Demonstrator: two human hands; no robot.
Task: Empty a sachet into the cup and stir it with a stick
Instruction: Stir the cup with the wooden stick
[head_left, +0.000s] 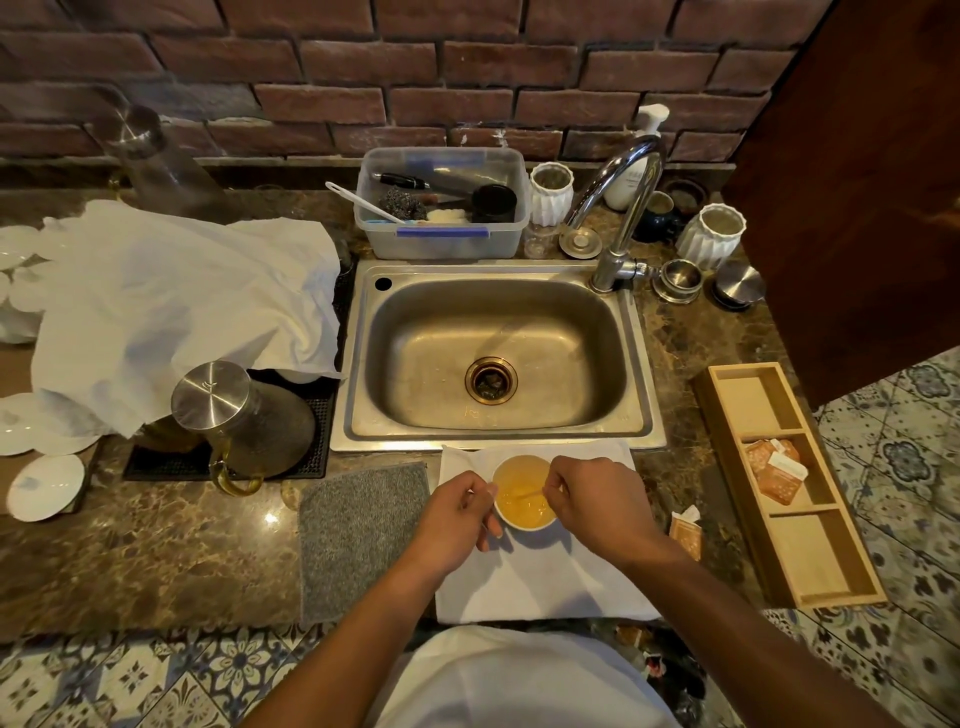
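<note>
Stood on the white cloth (540, 587) before the steel sink (493, 353), small white cup of yellow liquid (521, 493), braced by left hand (457, 519) curled at its rim, right hand (597, 501) pinching thin pale stick (527, 493); best stirred gently, tip kept low.

The sink (498, 358) and tap (623, 208) are brushed and shiny metal. The counter (156, 551) is glossy veined stone. Far wall (363, 78): rough brick. At right, a matt wooden tray (831, 571); at left, crumpled white cloth (182, 312). The near mat (363, 540) looks coarse and grey. The tub (441, 244) is translucent plastic.
</note>
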